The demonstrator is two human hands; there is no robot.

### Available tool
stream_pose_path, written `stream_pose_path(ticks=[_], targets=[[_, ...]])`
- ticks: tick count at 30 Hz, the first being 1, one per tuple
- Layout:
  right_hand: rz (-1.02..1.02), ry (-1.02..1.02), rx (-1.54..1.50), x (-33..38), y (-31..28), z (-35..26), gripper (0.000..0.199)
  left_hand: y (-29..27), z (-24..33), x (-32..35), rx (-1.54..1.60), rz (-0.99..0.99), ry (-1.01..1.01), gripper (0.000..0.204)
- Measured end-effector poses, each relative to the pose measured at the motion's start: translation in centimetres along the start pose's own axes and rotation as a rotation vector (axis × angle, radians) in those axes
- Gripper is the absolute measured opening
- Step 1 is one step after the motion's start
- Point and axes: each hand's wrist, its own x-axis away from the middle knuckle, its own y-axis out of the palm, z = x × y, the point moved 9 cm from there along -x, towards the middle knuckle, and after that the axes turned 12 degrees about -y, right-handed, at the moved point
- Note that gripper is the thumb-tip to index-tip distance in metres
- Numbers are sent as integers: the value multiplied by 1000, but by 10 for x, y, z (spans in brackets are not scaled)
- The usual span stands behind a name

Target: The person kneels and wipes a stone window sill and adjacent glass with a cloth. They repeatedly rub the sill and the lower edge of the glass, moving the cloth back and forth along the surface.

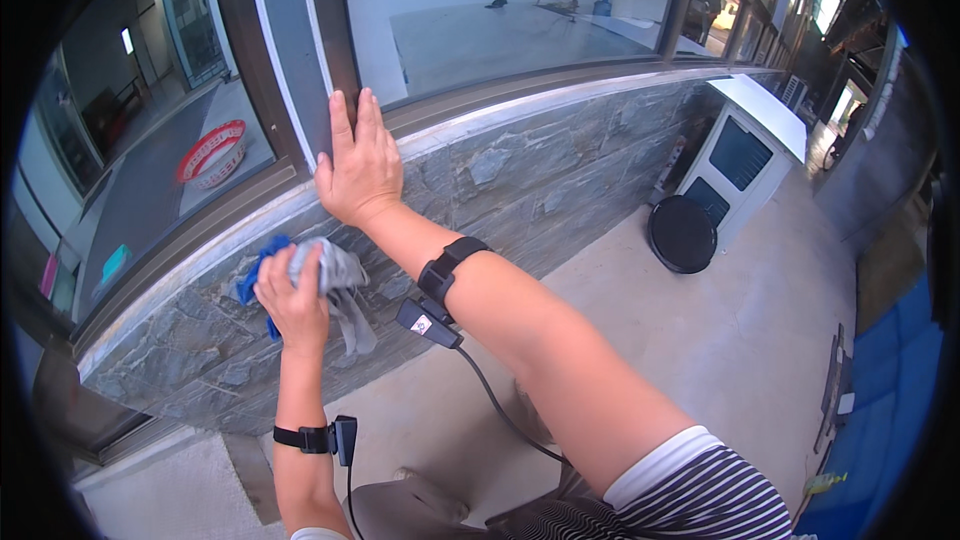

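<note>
My left hand (290, 302) is closed around a bunched grey cloth (345, 265) beside the stone-faced wall under the window ledge. Part of the grey cloth hangs down past my fingers, and a blue cloth (257, 275) shows on the far side of the same hand. Higher up and to the right, my right hand (362, 168) lies flat with its fingers stretched out. Its fingertips reach the base of the dark window post (325, 40), and nothing is in its grasp.
Below the large glass panes runs a pale ledge (440, 127). A white cabinet (735, 165) with dark panels stands right, with a round black disc-shaped object (682, 234) before it. Behind the left glass sits a red basket (212, 153). A blue sheet (880, 400) lies far right.
</note>
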Motion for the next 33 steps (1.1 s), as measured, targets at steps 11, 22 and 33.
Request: stream_pose_path(ticks=[11,22,33], targets=[[13,-17,28,0,1,0,86,44,34,23,-31,-110,122,35],[-8,-2,35,-2,-1,1,84,7,-10,132,363,-719,-294,44],[-518,-97,-495,148,-37,-62,66,-126,-44,272,1363,-585,-1631,29]])
